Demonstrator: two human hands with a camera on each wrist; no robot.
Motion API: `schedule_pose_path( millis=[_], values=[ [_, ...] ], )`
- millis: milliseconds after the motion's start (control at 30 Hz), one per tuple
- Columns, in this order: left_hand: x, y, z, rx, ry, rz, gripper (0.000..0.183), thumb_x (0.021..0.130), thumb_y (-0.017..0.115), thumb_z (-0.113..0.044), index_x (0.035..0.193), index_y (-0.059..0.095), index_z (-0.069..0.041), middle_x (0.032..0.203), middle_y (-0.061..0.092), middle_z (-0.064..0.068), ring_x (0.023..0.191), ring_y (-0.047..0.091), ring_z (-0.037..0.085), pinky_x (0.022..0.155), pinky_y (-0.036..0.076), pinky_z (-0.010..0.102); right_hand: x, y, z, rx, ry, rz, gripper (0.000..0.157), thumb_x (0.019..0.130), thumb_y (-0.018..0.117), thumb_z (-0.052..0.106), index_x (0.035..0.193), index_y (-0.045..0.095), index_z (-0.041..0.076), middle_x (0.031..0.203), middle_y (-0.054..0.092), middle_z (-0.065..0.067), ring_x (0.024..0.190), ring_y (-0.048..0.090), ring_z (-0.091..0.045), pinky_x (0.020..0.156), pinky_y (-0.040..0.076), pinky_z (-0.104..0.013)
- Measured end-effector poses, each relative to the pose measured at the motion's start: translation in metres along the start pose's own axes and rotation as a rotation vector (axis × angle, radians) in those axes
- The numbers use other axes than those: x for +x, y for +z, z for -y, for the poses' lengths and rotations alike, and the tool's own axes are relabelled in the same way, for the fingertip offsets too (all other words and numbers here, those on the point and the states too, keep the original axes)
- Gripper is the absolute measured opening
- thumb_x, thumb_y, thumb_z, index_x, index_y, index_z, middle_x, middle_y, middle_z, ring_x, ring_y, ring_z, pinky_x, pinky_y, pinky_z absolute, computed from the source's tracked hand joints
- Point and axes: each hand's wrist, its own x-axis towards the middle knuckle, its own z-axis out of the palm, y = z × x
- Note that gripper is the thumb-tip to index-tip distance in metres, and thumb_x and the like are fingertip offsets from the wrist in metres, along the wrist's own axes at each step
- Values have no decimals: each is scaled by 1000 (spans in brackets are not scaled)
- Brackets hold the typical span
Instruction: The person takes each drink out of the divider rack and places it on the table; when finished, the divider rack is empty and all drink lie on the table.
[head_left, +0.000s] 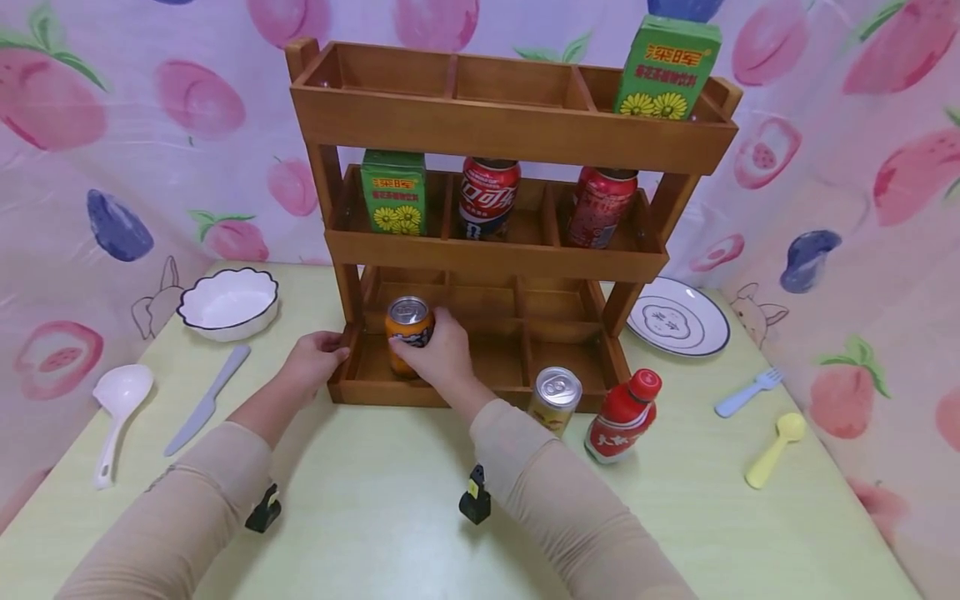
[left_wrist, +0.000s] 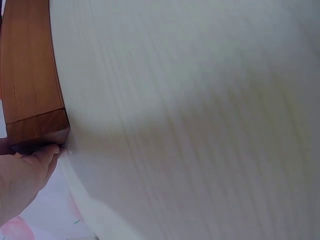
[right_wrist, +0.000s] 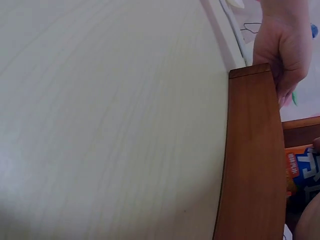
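Note:
My right hand point(head_left: 444, 351) grips an orange soda can point(head_left: 408, 310), thumb on its near side and fingers behind. The can stands upright in the front left compartment of the bottom tier of a wooden rack point(head_left: 480, 125). In the right wrist view, part of the orange and blue can point(right_wrist: 305, 167) shows behind the rack's front board point(right_wrist: 255, 155). My left hand point(head_left: 313, 360) holds the left side of that bottom tier. The left wrist view shows the left hand point(left_wrist: 30, 175) with its fingers at the rack's front corner point(left_wrist: 37, 130).
A gold can point(head_left: 556, 398) and a red-capped bottle point(head_left: 624, 417) stand before the rack. Green drink cartons point(head_left: 394, 193) and red cans point(head_left: 489, 200) occupy upper tiers. Left are a bowl point(head_left: 228, 304), knife point(head_left: 207, 402) and ladle point(head_left: 120, 408); right, a plate point(head_left: 678, 317), fork point(head_left: 750, 392) and spoon point(head_left: 776, 450).

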Motion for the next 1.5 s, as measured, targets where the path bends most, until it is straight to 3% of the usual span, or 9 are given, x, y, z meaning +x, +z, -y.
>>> schedule_pose_path(
  millis=[267,500,767,933,1100,1367,1500],
  values=[
    [1,0,0,-6,-33,-1,42,93,45,-6,131,34,7,124,43,24,109,43,31,95,36,38,-2,-4,-5,63,-55,-108,57,67,73,44,109,49,13,98,56,4,90,53,-10,81,45,-26],
    [0,-1,-1,-20,-38,-4,41,93,45,-6,130,36,7,125,43,24,110,43,30,96,35,38,-14,-28,9,229,-163,-129,58,70,71,45,112,47,13,104,53,5,93,52,-11,80,48,-28],
    [-1,0,-3,-9,-41,-3,41,93,45,-6,131,35,7,126,42,24,111,42,32,96,35,39,-58,-75,23,252,-226,-56,55,72,72,37,113,45,12,103,53,3,90,52,-11,74,49,-28],
    [-1,1,-3,-11,-28,6,41,93,44,-6,131,34,8,126,42,25,111,42,32,97,34,39,-89,-92,14,253,-238,-17,55,71,73,34,114,45,14,103,53,6,89,53,-10,74,50,-30],
    [-3,2,-2,-4,21,14,42,92,43,-4,130,32,12,126,41,28,112,41,33,97,34,39,-107,-95,-7,190,-292,-17,56,70,74,34,113,46,11,103,53,5,91,52,-11,74,49,-26],
    [-4,1,-2,-12,17,19,43,93,43,-5,131,31,11,127,40,28,114,39,34,98,32,39,-119,-88,-29,146,-275,-26,57,69,75,31,112,46,9,102,52,4,91,52,-10,78,49,-34],
    [-3,1,-1,-13,10,22,43,93,43,-5,131,31,11,127,40,28,115,39,34,98,32,40,-122,-84,-37,125,-240,-17,57,69,74,33,113,45,10,103,51,5,92,53,-10,78,49,-31]
  ],
)
